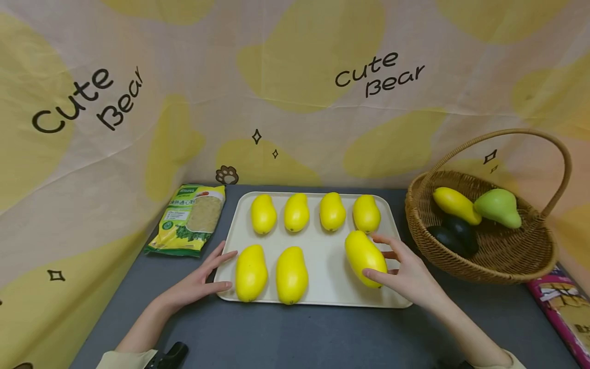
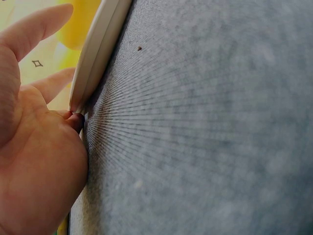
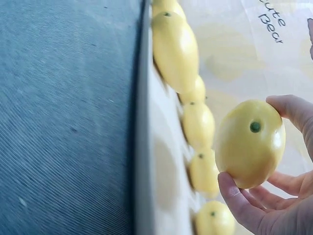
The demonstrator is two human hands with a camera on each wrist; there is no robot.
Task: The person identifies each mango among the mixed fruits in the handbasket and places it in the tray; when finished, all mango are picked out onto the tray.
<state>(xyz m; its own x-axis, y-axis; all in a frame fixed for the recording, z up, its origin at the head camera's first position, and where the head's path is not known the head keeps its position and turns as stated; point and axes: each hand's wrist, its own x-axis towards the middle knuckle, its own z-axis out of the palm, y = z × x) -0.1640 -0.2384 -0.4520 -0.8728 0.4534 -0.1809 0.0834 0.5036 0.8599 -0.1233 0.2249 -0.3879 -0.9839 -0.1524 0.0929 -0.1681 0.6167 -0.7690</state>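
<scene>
My right hand [image 1: 407, 269] holds a yellow mango [image 1: 364, 259] between thumb and fingers, lifted over the front right of the cream tray [image 1: 327, 282]. In the right wrist view, the green-spotted end of this mango [image 3: 252, 152] faces the camera. On the tray, several mangoes [image 1: 296, 212] form a back row, and two mangoes [image 1: 292, 277] lie at the front left. My left hand [image 1: 203, 279] rests at the tray's left rim, its thumb and a finger extended over the edge. The left wrist view shows some of its fingers low against the tray's rim [image 2: 95, 58], partly hidden.
A wicker basket [image 1: 479, 269] with a tall handle stands right of the tray, holding a yellow fruit, a green pear-shaped fruit [image 1: 498, 207] and dark fruits. A yellow-green Knorr packet [image 1: 189, 220] lies at the back left. A purple packet [image 1: 560, 307] sits at the right edge.
</scene>
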